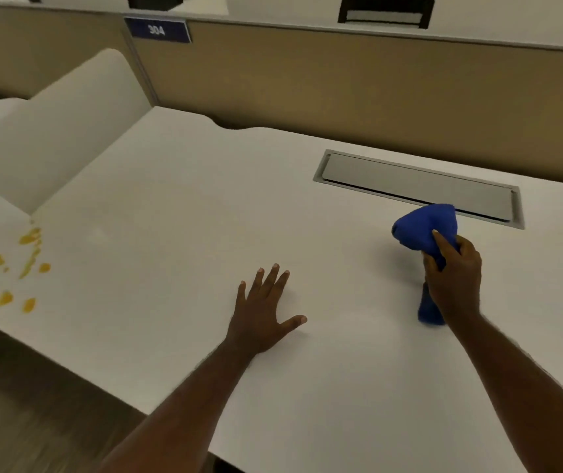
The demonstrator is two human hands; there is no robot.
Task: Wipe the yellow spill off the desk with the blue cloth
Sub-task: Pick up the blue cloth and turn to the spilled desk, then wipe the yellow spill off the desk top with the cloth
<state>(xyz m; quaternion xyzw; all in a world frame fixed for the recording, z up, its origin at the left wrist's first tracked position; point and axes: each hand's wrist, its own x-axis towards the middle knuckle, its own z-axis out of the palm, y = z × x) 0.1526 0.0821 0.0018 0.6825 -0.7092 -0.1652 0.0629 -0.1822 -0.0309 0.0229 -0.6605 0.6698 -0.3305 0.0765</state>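
cloth [423, 230]: blue, bunched, gripped in right hand [452, 278]; left hand [263, 312] flat, fingers spread | spill [10, 268]: yellow blotches far left | desk [170, 206]: white; tan partition [341, 83] behind

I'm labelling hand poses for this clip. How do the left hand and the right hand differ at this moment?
The left hand lies flat on the desk with fingers spread and holds nothing; the right hand is closed around the bunched blue cloth. The left hand is nearer the yellow spill; the right hand sits by the grey cable hatch. Both are bare, and neither is at the spill.
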